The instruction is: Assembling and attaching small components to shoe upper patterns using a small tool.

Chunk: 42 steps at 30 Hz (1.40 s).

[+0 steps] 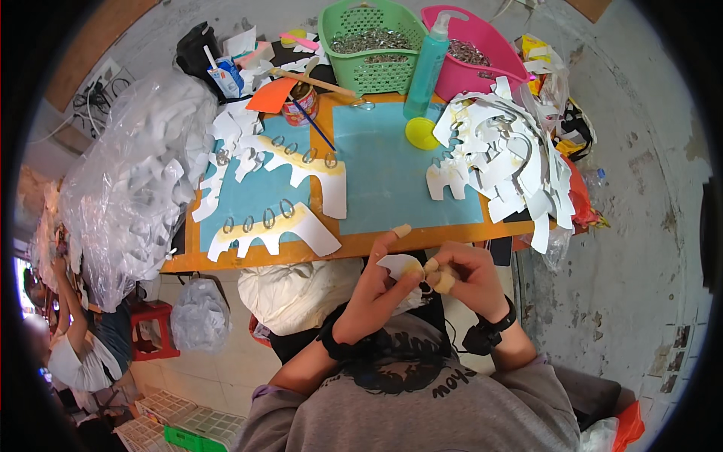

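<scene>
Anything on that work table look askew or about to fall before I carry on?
Yes: the heap of white cut-outs at the table's right end spills past the edge, with a few pieces hanging off. The left hand and right hand hold one white piece below the table edge.

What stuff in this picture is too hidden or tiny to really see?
1. Head view: the white cut-out piece is mostly covered by the left hand and right hand.
2. What the right fingertips pinch is too small to tell.
3. The metal bits in the green basket and pink basket are too small to tell apart.
4. The clear bag blurs the white shapes inside.
</scene>
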Each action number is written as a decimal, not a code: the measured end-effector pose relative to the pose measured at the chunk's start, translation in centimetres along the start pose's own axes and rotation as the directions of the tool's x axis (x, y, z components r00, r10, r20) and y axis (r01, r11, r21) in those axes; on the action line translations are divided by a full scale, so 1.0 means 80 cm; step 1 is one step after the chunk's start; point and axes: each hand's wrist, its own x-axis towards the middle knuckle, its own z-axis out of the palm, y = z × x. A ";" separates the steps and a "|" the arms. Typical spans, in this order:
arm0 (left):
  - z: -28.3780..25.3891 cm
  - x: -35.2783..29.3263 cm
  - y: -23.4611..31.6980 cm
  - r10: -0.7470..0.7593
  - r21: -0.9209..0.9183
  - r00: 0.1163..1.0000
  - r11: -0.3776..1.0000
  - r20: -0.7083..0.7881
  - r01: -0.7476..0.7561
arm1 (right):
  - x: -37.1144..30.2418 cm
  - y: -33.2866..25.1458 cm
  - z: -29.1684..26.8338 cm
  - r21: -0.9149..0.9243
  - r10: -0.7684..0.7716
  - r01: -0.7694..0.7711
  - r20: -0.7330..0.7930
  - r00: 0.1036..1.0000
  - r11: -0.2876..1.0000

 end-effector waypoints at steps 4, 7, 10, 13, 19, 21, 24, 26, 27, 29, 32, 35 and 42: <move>-0.003 0.004 -0.001 -0.023 -0.018 1.000 1.000 0.017 0.023 | 0.008 -0.004 -0.001 0.109 0.189 -0.203 0.133 0.973 0.973; -0.004 0.006 -0.005 -0.068 -0.066 0.997 0.995 0.048 0.071 | 0.010 -0.003 -0.001 0.179 0.252 -0.286 0.192 0.949 0.941; 0.003 0.007 -0.009 -0.062 -0.124 0.998 0.990 0.011 0.063 | 0.008 -0.004 0.002 0.261 0.300 -0.341 0.185 0.936 0.903; -0.003 0.003 -0.009 -0.218 -0.330 0.973 0.926 -0.075 0.182 | 0.004 -0.010 0.004 0.325 0.327 -0.339 0.093 0.940 0.883; 0.000 0.004 -0.001 -0.048 -0.010 0.998 0.999 -0.039 0.047 | -0.002 -0.004 0.013 0.272 0.203 -0.185 -0.039 0.978 0.944; 0.000 0.008 -0.011 -0.001 -0.071 0.991 0.997 -0.137 -0.008 | -0.001 0.009 0.009 0.509 0.192 -0.164 -0.001 0.981 0.845; -0.002 0.011 -0.013 0.037 -0.161 0.962 0.983 -0.270 -0.083 | 0.006 -0.004 0.013 0.633 0.252 -0.066 -0.208 0.945 0.771; 0.001 0.013 -0.009 0.036 -0.194 0.954 0.976 -0.299 -0.098 | 0.012 -0.011 0.024 0.244 0.012 0.053 -0.255 0.967 0.968; 0.005 0.013 -0.008 0.046 -0.265 0.952 0.955 -0.304 -0.130 | 0.012 -0.013 0.029 -0.188 -0.223 0.186 -0.201 0.954 0.964; 0.008 0.012 -0.007 0.056 -0.333 0.950 0.929 -0.307 -0.162 | 0.012 -0.007 0.036 -0.296 -0.274 0.213 -0.183 0.944 0.931; 0.005 0.010 -0.004 0.158 -0.304 0.960 0.926 -0.229 -0.225 | 0.011 -0.009 0.042 -0.221 -0.130 0.078 -0.231 0.964 0.972; -0.005 0.004 0.009 0.205 -0.245 0.966 0.939 -0.159 -0.239 | 0.010 -0.022 0.042 -0.426 -0.240 0.154 -0.156 0.958 0.892; -0.026 0.015 0.049 0.477 0.459 0.875 0.798 -0.085 -0.391 | 0.008 -0.041 0.043 -0.544 -0.325 0.241 -0.062 0.944 0.803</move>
